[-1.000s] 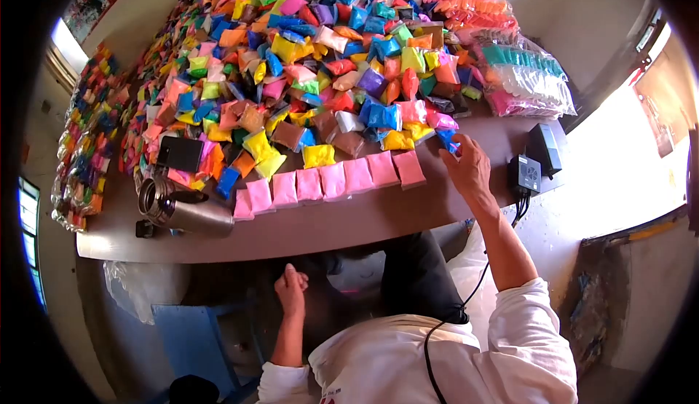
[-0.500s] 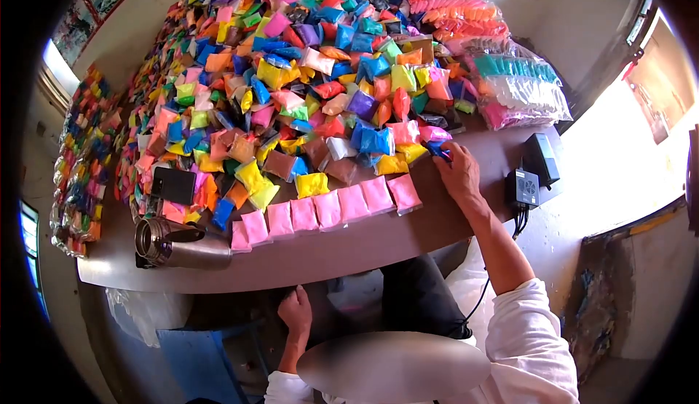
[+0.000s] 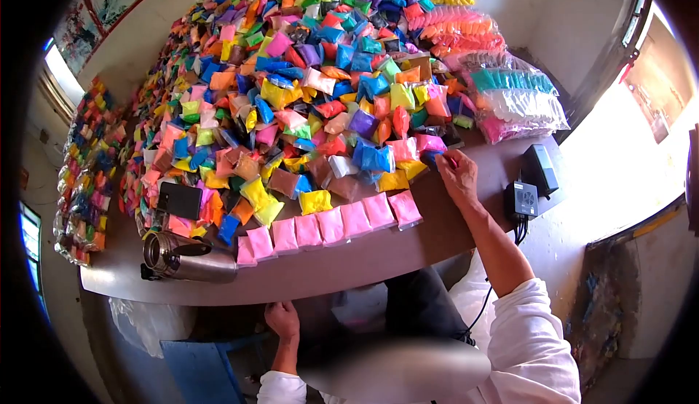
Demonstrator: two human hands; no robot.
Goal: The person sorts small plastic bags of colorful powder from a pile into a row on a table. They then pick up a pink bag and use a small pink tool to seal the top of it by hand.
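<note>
My right hand (image 3: 458, 176) is at the right end of the pile of small coloured packets (image 3: 320, 124), fingers pinched together by a small dark item with a bit of red; I cannot tell what it is. A magenta packet (image 3: 431, 143) lies just beyond these fingertips. To the left of that hand, a row of several flat pink packets (image 3: 330, 225) runs along the front of the table. My left hand (image 3: 282, 319) is curled closed at the table's front edge, below the pink row, with nothing showing in it.
A steel flask (image 3: 196, 257) lies at the front left, a black phone (image 3: 180, 200) behind it. Clear bags of sorted packets (image 3: 515, 98) line the back right. Two black boxes (image 3: 523, 200) with cables stand at the right edge. A blue chair (image 3: 195, 369) is below.
The view has shifted slightly. My right hand's fingers have drawn in, and the blue item by them no longer shows. My left hand has moved a little left, nearer the table edge.
</note>
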